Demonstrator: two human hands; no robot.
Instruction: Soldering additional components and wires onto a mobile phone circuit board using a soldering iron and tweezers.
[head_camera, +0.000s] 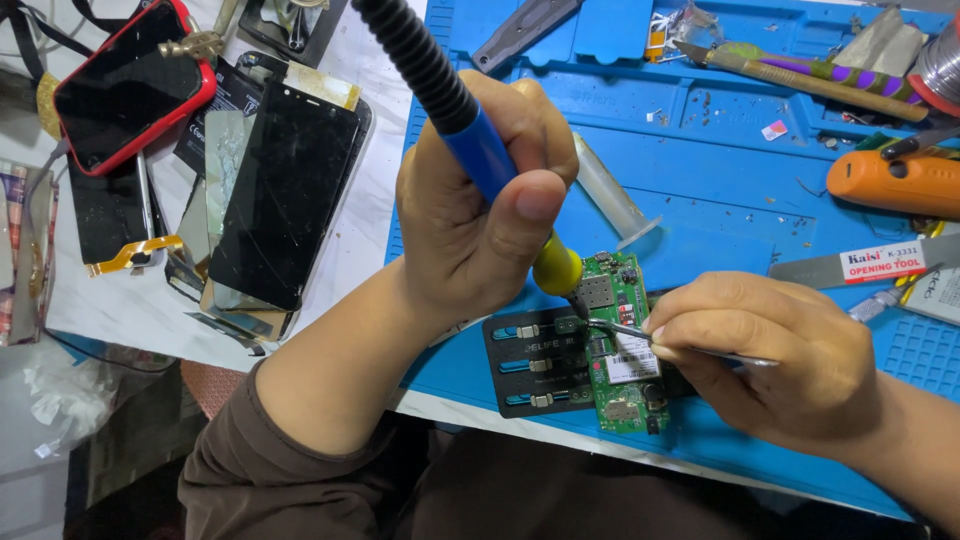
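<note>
Head view, looking down at a bench covered by a blue work mat (720, 190) that runs to the near edge. The left hand (480, 200) is closed around the blue grip of a soldering iron (485, 150), whose black ribbed cord rises toward the top of the frame and whose yellow collar points down at a green circuit board (620, 330). The board sits upright in a black holder (535, 360) with metal clips, close to the near edge of the bench. The right hand (770, 360) is closed on slim metal tweezers (620, 328), the tips of which rest on the board just beside the iron's tip. Behind the board a clear syringe (615, 195) lies on the mat. Toward the right edge lie an orange-handled tool (890, 182) and a flat metal opening tool (860, 265). Along the far edge of the mat lies a brush-like tool with a purple and green handle (800, 70). At the left side of the bench, off the mat, lie several phone screens (285, 190) with cracked glass and a phone in a red case (125, 85).
</note>
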